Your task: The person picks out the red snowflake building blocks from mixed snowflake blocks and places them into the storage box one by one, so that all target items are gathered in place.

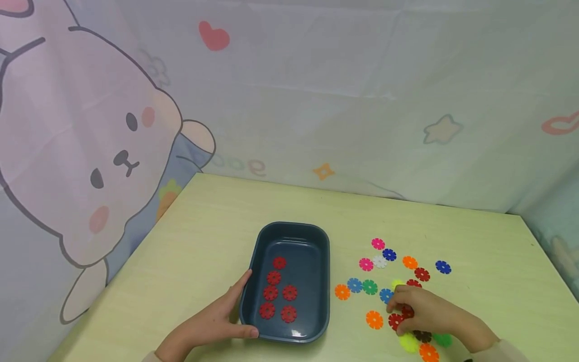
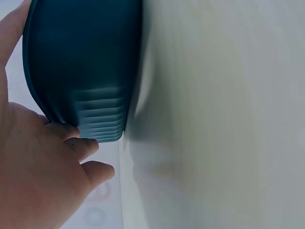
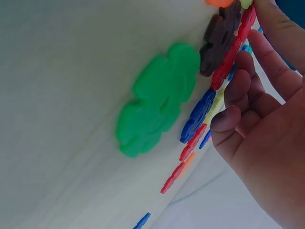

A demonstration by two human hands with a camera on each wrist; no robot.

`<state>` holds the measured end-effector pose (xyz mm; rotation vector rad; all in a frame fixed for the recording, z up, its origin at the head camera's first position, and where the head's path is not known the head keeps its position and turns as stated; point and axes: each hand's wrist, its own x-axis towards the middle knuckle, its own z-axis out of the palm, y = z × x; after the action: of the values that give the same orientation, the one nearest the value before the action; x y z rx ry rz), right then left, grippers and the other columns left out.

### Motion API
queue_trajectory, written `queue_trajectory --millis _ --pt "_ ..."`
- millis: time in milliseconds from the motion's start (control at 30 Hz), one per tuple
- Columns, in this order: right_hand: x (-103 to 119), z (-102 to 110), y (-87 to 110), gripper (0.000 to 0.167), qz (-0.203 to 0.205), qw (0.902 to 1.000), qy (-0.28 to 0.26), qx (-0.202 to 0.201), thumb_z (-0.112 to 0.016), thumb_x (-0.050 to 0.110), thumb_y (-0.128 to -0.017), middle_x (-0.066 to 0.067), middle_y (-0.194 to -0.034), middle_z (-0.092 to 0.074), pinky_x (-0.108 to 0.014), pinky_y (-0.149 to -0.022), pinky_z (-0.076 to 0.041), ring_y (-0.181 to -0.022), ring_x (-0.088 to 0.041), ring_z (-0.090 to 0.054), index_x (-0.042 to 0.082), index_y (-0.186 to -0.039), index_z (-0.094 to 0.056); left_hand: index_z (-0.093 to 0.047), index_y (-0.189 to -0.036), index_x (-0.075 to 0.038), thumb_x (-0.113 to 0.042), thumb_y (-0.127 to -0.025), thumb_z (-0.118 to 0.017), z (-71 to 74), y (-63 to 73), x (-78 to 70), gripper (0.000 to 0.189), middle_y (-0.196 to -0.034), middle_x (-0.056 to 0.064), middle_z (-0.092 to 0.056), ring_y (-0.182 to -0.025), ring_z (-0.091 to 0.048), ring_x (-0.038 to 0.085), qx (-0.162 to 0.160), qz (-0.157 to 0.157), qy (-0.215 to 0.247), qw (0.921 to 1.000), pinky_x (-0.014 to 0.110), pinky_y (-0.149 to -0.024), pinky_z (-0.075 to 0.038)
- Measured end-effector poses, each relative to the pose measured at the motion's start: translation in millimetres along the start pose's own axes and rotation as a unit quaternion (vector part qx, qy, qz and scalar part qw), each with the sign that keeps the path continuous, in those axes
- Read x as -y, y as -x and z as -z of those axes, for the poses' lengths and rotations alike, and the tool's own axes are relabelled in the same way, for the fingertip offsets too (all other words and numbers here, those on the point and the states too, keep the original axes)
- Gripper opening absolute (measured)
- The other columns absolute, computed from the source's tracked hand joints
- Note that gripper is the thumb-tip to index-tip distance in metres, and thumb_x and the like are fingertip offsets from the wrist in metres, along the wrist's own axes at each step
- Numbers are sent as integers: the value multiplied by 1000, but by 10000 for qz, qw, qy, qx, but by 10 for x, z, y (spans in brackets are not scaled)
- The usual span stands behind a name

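Note:
A dark blue-grey tray [image 1: 322, 281] stands on the table with several red notched plastic discs [image 1: 273, 277] lying in its left part. My left hand [image 1: 212, 322] holds its near left corner, thumb at the near wall and fingers along the left side. In the left wrist view, the curled fingertips [image 2: 83, 148] touch the tray's outer wall. Among loose discs on the right, my right hand [image 1: 427, 311] has its thumb and index finger at opposite edges of a red disc [image 1: 395, 322]. The other fingers are bent, and the palm hides part of the pile.
Loose notched discs lie right of the tray, among them an orange disc [image 1: 342, 292], a green disc [image 3: 162, 100], a brown disc [image 3: 220, 38] and a dark blue disc [image 1: 443, 267]. A printed cloth [image 1: 362, 100] hangs behind the pale table [image 1: 226, 201].

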<state>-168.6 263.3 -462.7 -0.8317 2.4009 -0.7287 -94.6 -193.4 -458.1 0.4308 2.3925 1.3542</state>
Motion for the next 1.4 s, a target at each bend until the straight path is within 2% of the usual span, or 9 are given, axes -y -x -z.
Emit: queue_trajectory --millis 300,567,1033,1267,1400 --pt "-4 -14 -25 23 21 10000 -47 44 -82 31 -75 9 -80 -50 -21 -61 -42 -74 -6 -46 24 -90 -66 2 -156 -20 -32 -79 -80 -6 -9 11 113 -162 10 -2 -147 0 36 -32 -70 -30 10000 67 -111 -7" --pt "10 -20 -28 25 -158 9997 70 142 -81 28 -76 6 -79 -48 -22 -59 -39 -72 -6 -45 23 -86 -59 1 -156 -19 -30 -79 -80 -4 -5 5 113 -162 12 -3 -146 -2 39 -45 -143 -56 9999 67 -110 -12" --pt "50 -38 3 28 -296 9995 132 -1 -80 28 -77 9 -77 -51 -21 -60 -41 -70 -6 -47 20 -89 -56 1 -156 -20 -29 -79 -80 -6 5 0 112 -162 12 -3 -147 -3 38 -21 -112 28 9999 65 -110 -14" --pt "42 -35 13 27 -109 9999 -51 -69 -81 28 -77 9 -76 -52 -21 -59 -44 -69 -6 -48 20 -90 -58 0 -156 -18 -30 -79 -80 -8 1 -5 112 -162 12 -3 -147 -3 38 -36 -118 26 9999 65 -111 -14" --pt "57 -32 18 27 -126 9998 44 -145 -81 29 -77 11 -79 -53 -20 -60 -44 -71 -5 -48 22 -92 -61 1 -156 -19 -30 -79 -80 -8 1 -4 112 -162 12 -3 -147 -4 37 -26 -102 20 9999 64 -111 -15"
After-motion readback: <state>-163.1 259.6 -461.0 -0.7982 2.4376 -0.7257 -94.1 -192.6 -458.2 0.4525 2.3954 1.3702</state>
